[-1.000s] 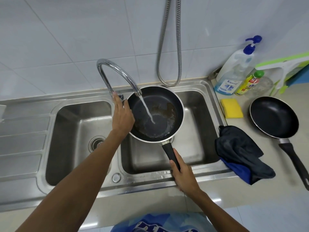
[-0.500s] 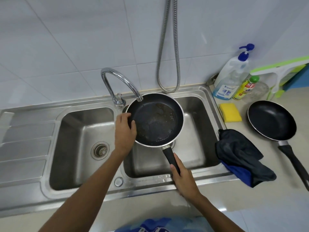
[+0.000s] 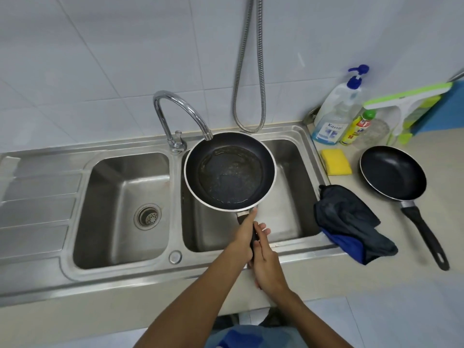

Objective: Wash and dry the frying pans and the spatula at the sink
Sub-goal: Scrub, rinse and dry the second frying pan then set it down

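Both hands (image 3: 256, 249) grip the frying pan's (image 3: 229, 170) handle over the sink (image 3: 288, 197).

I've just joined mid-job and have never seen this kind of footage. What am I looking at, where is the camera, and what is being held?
No machine here: a person's bare hands, filmed by a camera on their head looking down. The left hand and right hand both grip the handle of a frying pan holding some water, over the right basin of a steel double sink. The faucet shows no stream. On the counter to the right lie a yellow sponge, a dark cloth, a second frying pan and soap bottles.
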A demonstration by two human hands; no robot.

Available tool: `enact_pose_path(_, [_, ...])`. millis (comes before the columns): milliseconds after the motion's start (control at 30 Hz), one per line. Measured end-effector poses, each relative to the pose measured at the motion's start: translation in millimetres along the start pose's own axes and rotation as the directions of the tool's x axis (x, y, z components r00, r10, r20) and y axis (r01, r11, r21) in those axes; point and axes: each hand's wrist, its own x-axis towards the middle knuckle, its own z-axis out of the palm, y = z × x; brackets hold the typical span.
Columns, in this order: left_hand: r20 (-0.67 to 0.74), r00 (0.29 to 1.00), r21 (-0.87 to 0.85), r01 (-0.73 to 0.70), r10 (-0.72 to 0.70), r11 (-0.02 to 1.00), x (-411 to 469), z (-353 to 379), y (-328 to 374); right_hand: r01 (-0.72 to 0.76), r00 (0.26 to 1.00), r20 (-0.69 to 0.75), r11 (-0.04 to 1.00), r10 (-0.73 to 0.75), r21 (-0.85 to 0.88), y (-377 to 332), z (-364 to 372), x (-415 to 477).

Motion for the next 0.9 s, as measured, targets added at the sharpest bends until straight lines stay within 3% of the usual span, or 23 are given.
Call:
enact_pose_path(100, [-0.185, 0.959, 0.196, -0.177, 0.214, 0.964, -0.9, 5.9, -11.7, -0.004, 1.0, 0.008, 1.0, 0.004, 0.019, 0.0, -4.1, -6.1])
enact_pose_path(167, [-0.207, 0.936, 0.276, -0.224, 0.286, 0.935, -3.7, 10.4, -20.0, -0.013, 1.0, 0.028, 1.0, 0.013, -0.004, 2.4, -12.3, -9.4])
enact_pose_path(233, [-0.207, 0.928, 0.273, -0.248, 0.308, 0.93, -5.2, 17.2, -26.8, -0.003, 0.997, 0.082, 0.997, 0.01, -0.081, 6.8, -30.9, -8.3])
enact_pose_path(333, [-0.256, 0.91, 0.257, -0.261, 0.326, 0.931, -1.5, 24.7, -34.1, 0.181, 0.976, 0.182, 0.911, -0.119, -0.37, 12.5, -77.7, 1.3])
enact_pose_path(433, [-0.25, 0.913, 0.21, -0.273, 0.321, 0.939, 1.7, 32.7, -39.1, 0.254, 0.967, 0.108, 0.836, -0.231, -0.485, 7.3, -131.6, 26.9])
enact_pose_path(600, [-0.279, 0.893, 0.216, -0.301, 0.354, 0.929, 3.3, 38.5, -50.1, 0.199, 0.941, -0.096, 0.76, -0.325, -0.619, -2.1, -221.1, 106.6])
enact_pose_path(733, [-0.271, 0.888, 0.256, -0.305, 0.371, 0.917, 1.3, 45.6, -58.7, 0.071, 0.921, -0.179, 0.597, -0.348, -0.799, 5.4, -260.6, 175.4])
enact_pose_path(833, [-0.262, 0.879, 0.298, -0.318, 0.398, 0.9, -1.2, 47.4, -61.1, -0.018, 0.955, -0.175, 0.539, -0.241, -0.842, 1.9, -272.3, 213.1])
enact_pose_path(900, [-0.271, 0.872, 0.327, -0.314, 0.407, 0.891, -3.5, 45.8, -61.4, -0.138, 0.969, -0.228, 0.56, -0.093, -0.817, 1.3, -275.6, 227.9])
